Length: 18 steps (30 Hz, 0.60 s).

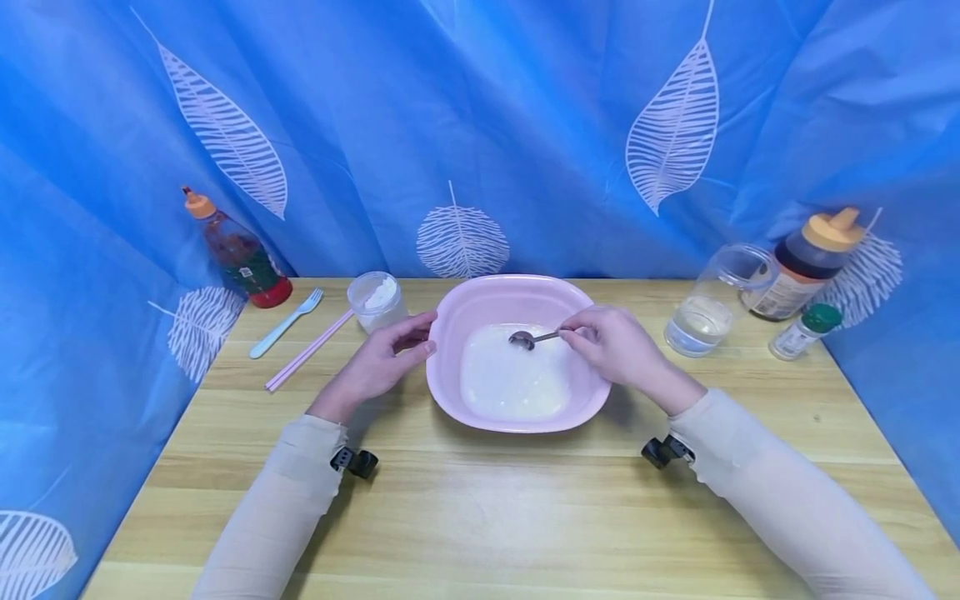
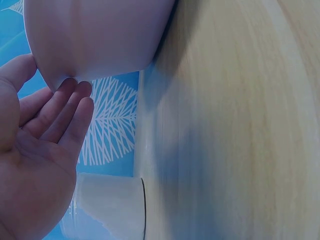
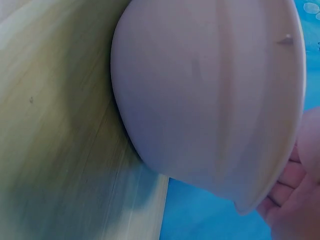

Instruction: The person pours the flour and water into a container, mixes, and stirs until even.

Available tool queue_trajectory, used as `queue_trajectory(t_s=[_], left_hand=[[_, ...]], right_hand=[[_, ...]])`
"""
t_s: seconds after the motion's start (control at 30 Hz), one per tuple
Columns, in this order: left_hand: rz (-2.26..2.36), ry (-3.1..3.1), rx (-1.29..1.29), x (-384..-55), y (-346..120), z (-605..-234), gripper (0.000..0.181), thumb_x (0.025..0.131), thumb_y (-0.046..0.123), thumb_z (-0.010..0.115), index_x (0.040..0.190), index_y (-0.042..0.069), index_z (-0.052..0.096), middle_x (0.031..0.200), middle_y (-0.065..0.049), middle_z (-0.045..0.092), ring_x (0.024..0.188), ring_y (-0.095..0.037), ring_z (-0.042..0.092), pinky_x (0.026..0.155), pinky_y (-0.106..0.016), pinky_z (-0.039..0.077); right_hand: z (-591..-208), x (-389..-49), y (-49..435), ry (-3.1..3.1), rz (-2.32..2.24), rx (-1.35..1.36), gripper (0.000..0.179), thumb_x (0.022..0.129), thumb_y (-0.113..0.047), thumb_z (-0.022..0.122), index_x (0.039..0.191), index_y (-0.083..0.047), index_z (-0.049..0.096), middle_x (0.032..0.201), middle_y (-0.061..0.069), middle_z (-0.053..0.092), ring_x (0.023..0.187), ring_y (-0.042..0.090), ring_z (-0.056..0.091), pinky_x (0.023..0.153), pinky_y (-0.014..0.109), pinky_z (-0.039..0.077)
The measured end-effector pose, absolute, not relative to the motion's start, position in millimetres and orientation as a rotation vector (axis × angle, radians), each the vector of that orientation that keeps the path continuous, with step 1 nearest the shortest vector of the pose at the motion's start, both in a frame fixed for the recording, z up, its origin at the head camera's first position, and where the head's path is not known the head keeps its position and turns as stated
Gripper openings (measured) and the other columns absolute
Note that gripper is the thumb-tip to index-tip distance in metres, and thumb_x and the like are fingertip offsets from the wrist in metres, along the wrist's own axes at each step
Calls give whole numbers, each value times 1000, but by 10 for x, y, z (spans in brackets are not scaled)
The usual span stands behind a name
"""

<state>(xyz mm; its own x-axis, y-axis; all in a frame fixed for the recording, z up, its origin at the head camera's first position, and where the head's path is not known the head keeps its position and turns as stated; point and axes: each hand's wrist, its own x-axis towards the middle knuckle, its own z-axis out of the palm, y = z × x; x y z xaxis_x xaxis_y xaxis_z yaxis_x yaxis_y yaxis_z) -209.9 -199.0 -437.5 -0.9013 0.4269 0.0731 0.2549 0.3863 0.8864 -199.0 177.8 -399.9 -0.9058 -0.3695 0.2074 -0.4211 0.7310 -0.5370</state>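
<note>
Over pink basin [image 1: 517,301], R hand [image 1: 617,342] holds sm. spoon [image 1: 522,340]; L hand [image 1: 382,360] holds basin

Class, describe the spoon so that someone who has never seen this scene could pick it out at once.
On the wooden table sits a pink basin with white contents. Over them, the right hand holds a small spoon by its handle. Dark and shiny, it differs from the pale blue fork lying on the table to the basin's left.
</note>
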Motion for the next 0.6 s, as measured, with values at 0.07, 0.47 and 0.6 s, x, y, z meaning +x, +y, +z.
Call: queue_trajectory(t_s=[0.07, 0.47, 0.6], left_hand=[[1533, 2474, 608, -2100, -1990, -4375, 55, 109, 17, 66, 159, 1, 50, 147, -22, 65, 137, -40, 63, 124, -57, 45], [1533, 2472, 595, -2097, -1985, -4356, 56, 108, 17, 66, 159, 2, 50, 146, -20, 66, 135, -38, 63, 124, -56, 46], [1526, 2470, 599, -2092, -1982, -4347, 55, 109, 18, 66, 159, 2, 50, 147, -20, 66, 135, -38, 64, 123, -56, 47]], right_hand=[[-4024, -2018, 1771, -2818, 885, 682, 15, 102, -13, 73, 110, -6, 84, 100, 12, 80, 85, 27, 67, 83, 45, 57], [-4063, -2105, 1680, -2777, 901, 800, 15, 98, -9, 77, 110, -5, 85, 108, 13, 84, 107, 36, 75, 108, 58, 50], [-4071, -2101, 1635, -2800, 963, 907, 15, 97, -10, 78, 109, -8, 86, 109, 10, 84, 111, 33, 77, 115, 56, 42]])
